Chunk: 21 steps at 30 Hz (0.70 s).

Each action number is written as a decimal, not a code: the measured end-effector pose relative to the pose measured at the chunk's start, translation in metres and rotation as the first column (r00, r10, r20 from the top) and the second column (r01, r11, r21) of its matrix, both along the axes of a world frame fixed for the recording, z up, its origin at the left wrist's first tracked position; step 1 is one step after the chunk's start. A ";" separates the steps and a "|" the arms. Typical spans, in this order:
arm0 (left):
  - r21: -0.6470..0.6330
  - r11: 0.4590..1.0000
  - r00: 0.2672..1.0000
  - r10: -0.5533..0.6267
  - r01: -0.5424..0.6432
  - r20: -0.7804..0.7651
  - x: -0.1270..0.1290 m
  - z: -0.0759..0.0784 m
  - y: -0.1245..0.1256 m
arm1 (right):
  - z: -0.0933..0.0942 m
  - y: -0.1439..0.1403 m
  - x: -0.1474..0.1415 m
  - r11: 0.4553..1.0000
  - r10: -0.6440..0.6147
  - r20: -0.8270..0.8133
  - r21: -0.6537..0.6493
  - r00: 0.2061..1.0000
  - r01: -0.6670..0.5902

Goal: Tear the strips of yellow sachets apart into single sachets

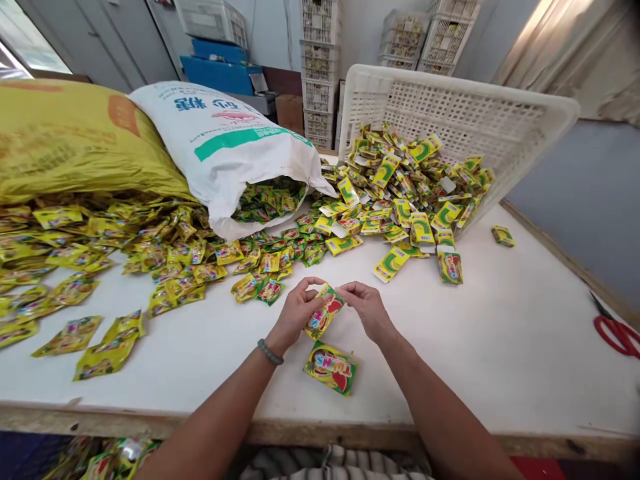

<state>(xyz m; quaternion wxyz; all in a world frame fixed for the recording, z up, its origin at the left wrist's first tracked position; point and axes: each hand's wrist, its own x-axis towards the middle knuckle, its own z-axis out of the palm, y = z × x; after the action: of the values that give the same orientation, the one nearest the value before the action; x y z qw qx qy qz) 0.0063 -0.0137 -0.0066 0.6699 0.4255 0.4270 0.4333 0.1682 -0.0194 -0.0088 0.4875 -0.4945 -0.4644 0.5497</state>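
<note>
Between my two hands is a small yellow-green candy box (325, 313) printed with TWINS, tilted above the table. My left hand (299, 310) grips its left side, thumb on the front. At the box's upper right end, the fingertips of my right hand (367, 308) are pinched against its edge. A second candy box (330, 368) of the same print lies flat on the table just below. Small yellow candy packets (245, 287) and a green packet (270, 291) lie to the left, beyond my left hand.
A white plastic crate (450, 93) on its side spills many small boxes (395, 173). A white sack (240, 133) and a yellow sack (75, 140) lie at the left, with heaps of packets (165, 257). Red-handled scissors (615, 333) rest at the right edge. Stacked crates (320, 67) stand behind.
</note>
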 end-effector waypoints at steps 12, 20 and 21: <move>0.071 0.995 0.996 -0.074 0.077 -0.041 -0.004 0.002 -0.001 | -0.001 0.002 0.012 0.994 0.093 0.026 -0.052 0.995 -0.092; 0.041 0.996 0.997 -0.083 0.083 0.005 -0.007 0.007 -0.002 | 0.008 -0.002 0.018 0.975 0.205 0.139 0.053 0.969 -0.214; 0.053 0.994 0.996 -0.092 0.092 -0.005 -0.007 0.007 -0.002 | 0.008 -0.002 0.018 0.980 0.169 0.177 0.070 0.970 -0.184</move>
<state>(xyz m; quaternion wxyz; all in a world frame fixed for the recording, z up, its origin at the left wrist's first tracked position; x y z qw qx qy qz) -0.0004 -0.0154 0.0001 0.6771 0.4630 0.3962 0.4126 0.1859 -0.0214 -0.0012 0.4160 -0.4748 -0.5697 0.5263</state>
